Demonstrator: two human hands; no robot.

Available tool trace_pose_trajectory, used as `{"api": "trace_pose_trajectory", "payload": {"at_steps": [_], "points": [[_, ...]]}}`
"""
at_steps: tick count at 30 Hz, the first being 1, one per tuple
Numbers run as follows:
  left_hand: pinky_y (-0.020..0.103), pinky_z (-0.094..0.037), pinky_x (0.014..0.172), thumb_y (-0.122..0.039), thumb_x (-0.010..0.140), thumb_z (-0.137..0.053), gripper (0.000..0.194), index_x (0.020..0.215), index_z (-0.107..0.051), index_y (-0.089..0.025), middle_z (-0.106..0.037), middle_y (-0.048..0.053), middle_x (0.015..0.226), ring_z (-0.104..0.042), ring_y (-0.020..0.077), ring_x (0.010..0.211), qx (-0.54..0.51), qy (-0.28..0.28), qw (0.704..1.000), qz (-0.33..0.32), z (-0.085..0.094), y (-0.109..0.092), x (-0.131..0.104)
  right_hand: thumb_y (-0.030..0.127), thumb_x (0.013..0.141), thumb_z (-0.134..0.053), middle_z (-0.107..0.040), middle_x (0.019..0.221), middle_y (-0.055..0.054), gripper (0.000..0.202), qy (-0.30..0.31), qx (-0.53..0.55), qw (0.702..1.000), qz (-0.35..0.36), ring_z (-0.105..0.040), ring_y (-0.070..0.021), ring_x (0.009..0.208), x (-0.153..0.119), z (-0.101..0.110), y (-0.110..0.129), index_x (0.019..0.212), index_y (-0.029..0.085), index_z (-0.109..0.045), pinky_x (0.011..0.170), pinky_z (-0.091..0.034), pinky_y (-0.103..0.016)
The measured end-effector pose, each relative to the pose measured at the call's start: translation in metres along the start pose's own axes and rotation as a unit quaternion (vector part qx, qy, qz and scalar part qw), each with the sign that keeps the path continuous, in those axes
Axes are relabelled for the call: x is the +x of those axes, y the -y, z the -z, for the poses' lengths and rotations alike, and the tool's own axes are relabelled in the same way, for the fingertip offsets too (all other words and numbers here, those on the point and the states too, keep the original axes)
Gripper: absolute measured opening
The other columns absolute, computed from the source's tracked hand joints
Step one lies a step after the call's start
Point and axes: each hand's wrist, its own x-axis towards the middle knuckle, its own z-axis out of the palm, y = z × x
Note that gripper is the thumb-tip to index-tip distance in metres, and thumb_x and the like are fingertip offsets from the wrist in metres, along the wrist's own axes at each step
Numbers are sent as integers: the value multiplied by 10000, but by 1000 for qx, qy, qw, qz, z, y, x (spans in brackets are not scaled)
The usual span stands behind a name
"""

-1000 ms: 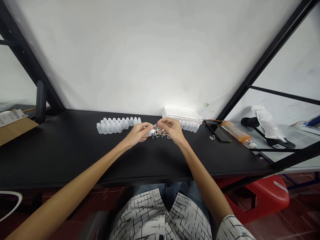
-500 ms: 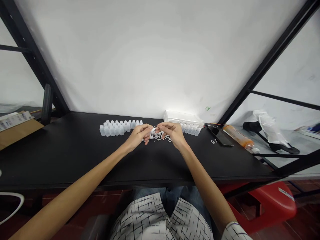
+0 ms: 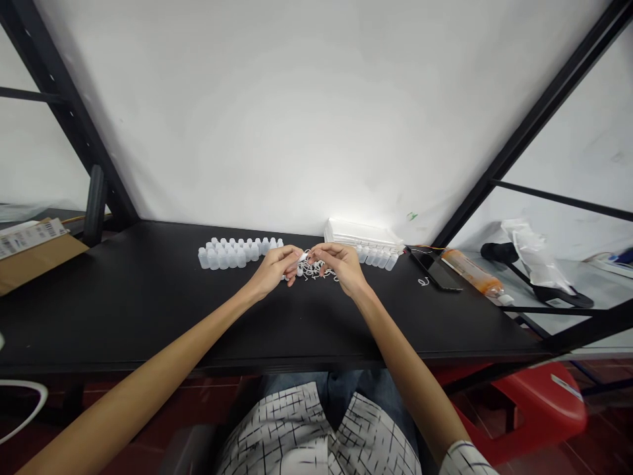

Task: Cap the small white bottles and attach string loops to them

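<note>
Over the middle of the table my left hand [image 3: 275, 267] is closed in a pinch on a small white cap-like piece [image 3: 302, 256]. My right hand [image 3: 342, 262], almost touching it, pinches a thin white cord at that piece; the fingertips partly hide it. Beneath both hands lies a pile of short white cords [image 3: 316, 270]. To the left of my left hand stand rows of small translucent bottles [image 3: 223, 258]. More small bottles [image 3: 382, 257] are lined up to the right of my right hand, with cords at their tops.
Behind the right-hand bottles lies a stack of white packets [image 3: 361, 231]. A black phone [image 3: 438, 272] and a single loose cord [image 3: 423, 282] lie farther right, beside an orange-tinted bottle [image 3: 472, 274]. A cardboard box [image 3: 42, 254] sits far left on the black table [image 3: 148, 297].
Both hands stay in nearly the same pinch at the white piece. Only a very slight shift of the whole view shows.
</note>
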Motion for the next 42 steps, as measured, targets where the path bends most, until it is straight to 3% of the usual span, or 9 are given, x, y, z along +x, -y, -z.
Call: {"api": "trace_pose_trajectory", "payload": {"at_steps": [42], "points": [[228,-443,447,-451,890,-595,299,847,-575,-156,-334,-70,555,-386,81,473,18,-20,998,-51,-4,0,-5,415,711,-788,-720,783,-66,273,5,16,1000,23,-664,-167,674,-1,-5,-6,796,161,-734,441,-489,-230]]}}
